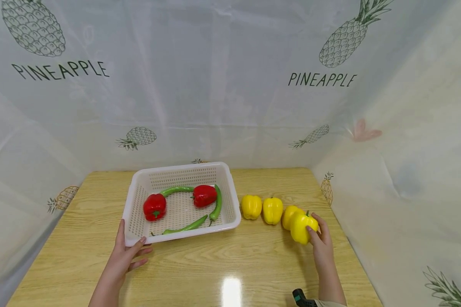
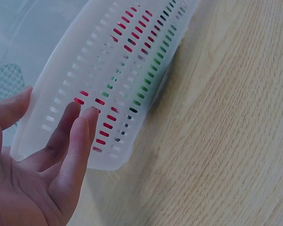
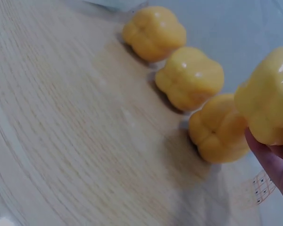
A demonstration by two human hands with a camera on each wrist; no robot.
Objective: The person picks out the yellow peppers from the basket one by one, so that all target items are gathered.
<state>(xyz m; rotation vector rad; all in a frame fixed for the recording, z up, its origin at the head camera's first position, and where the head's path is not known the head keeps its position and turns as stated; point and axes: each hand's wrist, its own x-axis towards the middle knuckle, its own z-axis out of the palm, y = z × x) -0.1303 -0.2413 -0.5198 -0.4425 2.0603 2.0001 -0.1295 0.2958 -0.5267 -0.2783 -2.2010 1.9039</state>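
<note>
My left hand (image 1: pixel 126 251) is at the near left corner of a white plastic basket (image 2: pixel 61 80), its thumb on the rim and one finger along the left side. The other fingers extend loosely beside the slotted front wall. My right hand (image 1: pixel 322 243) grips a yellow bell pepper (image 1: pixel 302 228) by its right side, thumb in front. That pepper is raised over the table and overlaps another yellow bell pepper (image 3: pixel 217 129) behind it. Two more yellow bell peppers (image 1: pixel 251 207) stand in line to the left, between that one and the basket.
Inside the basket lie two red bell peppers (image 1: pixel 155 207) and several long green chili peppers (image 1: pixel 186 226). A wooden table (image 1: pixel 199 273) carries everything. Pale pineapple-print sheeting (image 1: pixel 215 106) hangs behind and along both sides. A dark device (image 1: pixel 301 297) is strapped at the right wrist.
</note>
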